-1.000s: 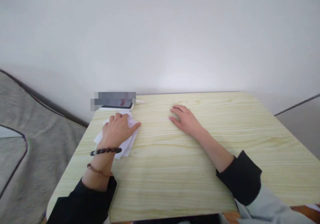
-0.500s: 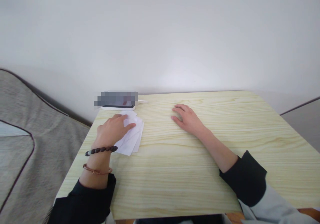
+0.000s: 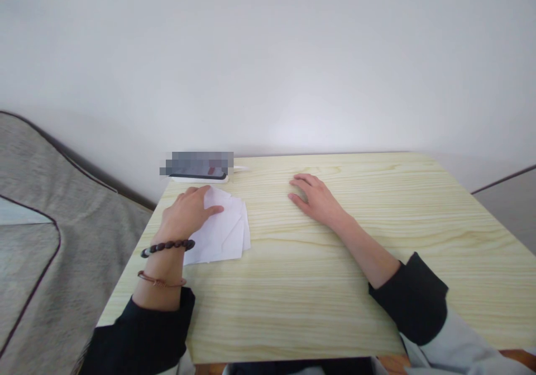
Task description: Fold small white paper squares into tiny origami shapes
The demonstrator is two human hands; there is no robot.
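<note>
Several white sheets of paper [image 3: 228, 230] lie in an uneven, fanned stack on the left part of the table. My left hand [image 3: 186, 213] is over the stack's left side, its thumb across the top sheet and its other fingers curled at the far left edge; the palm hides part of the paper. Dark beads and a copper-coloured bangle circle that wrist. My right hand [image 3: 315, 197] rests on the bare wood to the right of the papers, open, palm down, fingers slightly bent and thumb apart, holding nothing.
A phone [image 3: 199, 173], partly blurred out, leans at the back left with a white piece jutting from its right side. Pale wood-grain table [image 3: 293, 302] meets a white wall behind. Grey cloth-covered furniture [image 3: 92, 246] stands left of the table.
The paper stack has turned under my left hand, its near edge swinging to the right and more of the sheets showing. My right hand stays in the same place on the table.
</note>
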